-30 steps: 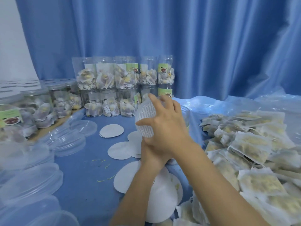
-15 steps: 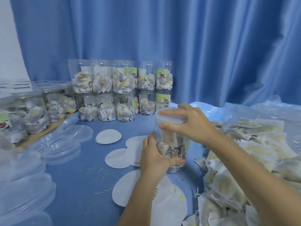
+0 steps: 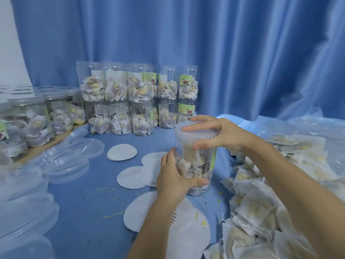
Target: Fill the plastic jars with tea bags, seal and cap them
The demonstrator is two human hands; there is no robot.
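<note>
With the left hand [image 3: 173, 176] wrapped round the jar [image 3: 196, 165] standing on the worktop [image 3: 93, 202] and the right hand [image 3: 214, 133] pressing the seal [image 3: 194, 132] onto its mouth, uneven pressure could leave that seal crooked.

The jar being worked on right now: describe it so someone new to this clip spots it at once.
On the blue table, look right of the scattered white paper discs. The jar stands alone there, gripped low by the left hand. Unlike the stacked jars behind, the right hand holds a white dotted seal on its mouth.
</note>
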